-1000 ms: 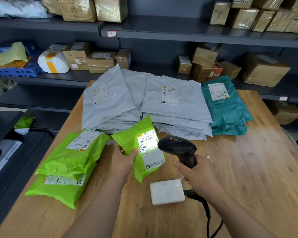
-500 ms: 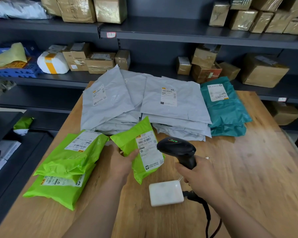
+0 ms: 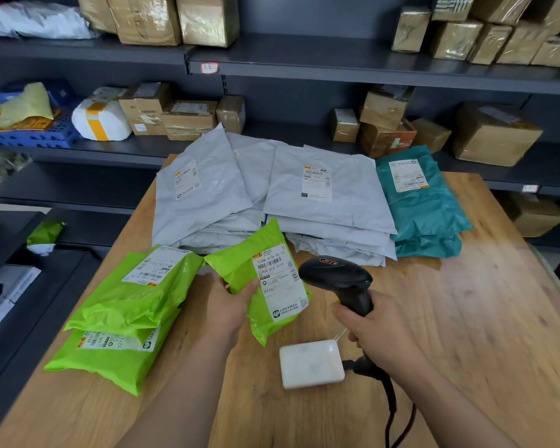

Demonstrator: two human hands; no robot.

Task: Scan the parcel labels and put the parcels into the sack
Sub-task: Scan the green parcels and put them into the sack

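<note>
We hold a lime-green parcel up to a handheld scanner above a wooden tabletop [image 3: 472, 318].

Our left hand [image 3: 227, 302] pinches the lime-green parcel [image 3: 240, 266] near its left edge, thumb across the front. This lifts it off the tabletop, tilts its white label [image 3: 280, 282] towards us and leaves the barcode uncovered. Our right hand [image 3: 379, 331] closes its grip round the handle of the black barcode scanner [image 3: 337, 279]. The scanner's head sits just right of the label and points at it, and its cable trails back towards us. A white box [image 3: 311, 363], perhaps the scanner's receiver, lies on the tabletop beneath the parcel. A stack of green parcels [image 3: 133, 295] waits at left with labels up. Behind it are grey mailers [image 3: 320, 221] and teal mailers [image 3: 424, 218], seemingly sorted by colour. No sack is in view, so we judge that bagging follows this scan.
</note>
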